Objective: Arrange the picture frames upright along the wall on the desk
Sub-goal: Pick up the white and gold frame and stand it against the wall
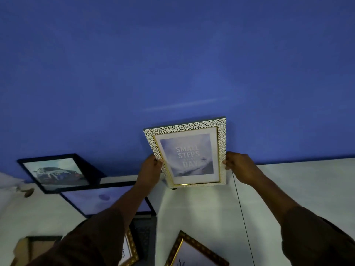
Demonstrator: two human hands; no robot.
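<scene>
- Two gold-patterned frames lie cut off by the bottom edge: one [194, 252] at centre, another [128, 250] half hidden under the left sleeve; their pictures are hard to read.
- A large black-edged frame [92, 200] lies flat, its near side covered by the left forearm.
- The white pebble-patterned frame [187, 152] stands upright at the blue wall [172, 54], its lower edge on the white desk [297, 189]; whether it touches the wall is unclear.
- The left hand [150, 170] grips its left edge, the right hand [239, 166] pinches its right edge.
- A black car-picture frame [57, 172] leans at the wall to the left.
- Bare desk runs rightward along the wall.
</scene>
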